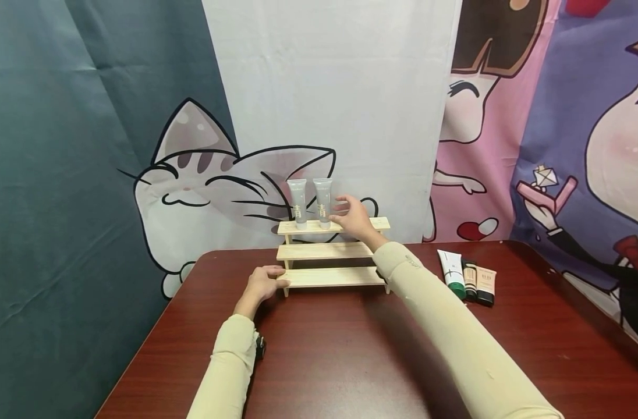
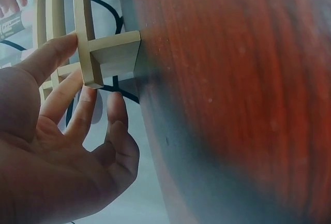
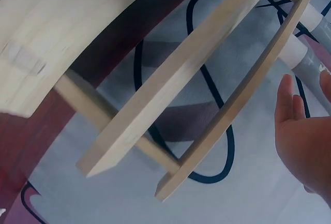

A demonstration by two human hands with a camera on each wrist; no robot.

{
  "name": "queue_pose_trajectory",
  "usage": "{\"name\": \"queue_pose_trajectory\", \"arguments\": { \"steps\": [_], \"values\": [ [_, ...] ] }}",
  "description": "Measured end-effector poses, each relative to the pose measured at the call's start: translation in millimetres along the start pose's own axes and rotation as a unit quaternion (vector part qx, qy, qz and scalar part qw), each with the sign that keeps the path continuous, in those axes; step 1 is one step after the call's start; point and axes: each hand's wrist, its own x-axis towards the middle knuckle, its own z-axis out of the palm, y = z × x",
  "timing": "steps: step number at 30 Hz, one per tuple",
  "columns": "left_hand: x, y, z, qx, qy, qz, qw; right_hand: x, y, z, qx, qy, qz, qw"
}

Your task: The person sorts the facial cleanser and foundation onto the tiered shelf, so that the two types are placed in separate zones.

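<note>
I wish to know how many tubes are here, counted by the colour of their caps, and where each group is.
White-capped tubes, standing on the top tier of the wooden shelf: 2
Green-capped tube, lying on the table: 1
Black-capped tubes, lying beside it: 2
Total: 5

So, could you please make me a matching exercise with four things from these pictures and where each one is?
Things:
1. Grey squeeze tubes
2. White tube with green cap
3. Left hand
4. Right hand

Places:
A. Holding the left end of the bottom tier
B. Lying on the table, right of the wooden stand
C. Just right of the upright pair
D. Standing caps down on the top tier

Pairs: 1-D, 2-B, 3-A, 4-C
</note>
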Motion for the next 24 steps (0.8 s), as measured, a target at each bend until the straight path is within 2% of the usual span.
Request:
{"name": "queue_pose_trajectory", "arguments": {
  "steps": [9,17,24],
  "values": [
    [0.4,0.4,1.1,0.013,0.008,0.01,0.9998,-14.5,13,-20,-0.031,-0.008,-0.023,0.9992],
    [1.6,0.3,2.7,0.003,0.003,0.004,1.0,-35.1,26,-39,-0.029,-0.018,-0.018,0.9992],
    [0.9,2.9,1.7,0.003,-0.003,-0.005,1.0,-49.5,31,-53,-0.022,-0.012,-0.014,0.9996]
  ]
}}
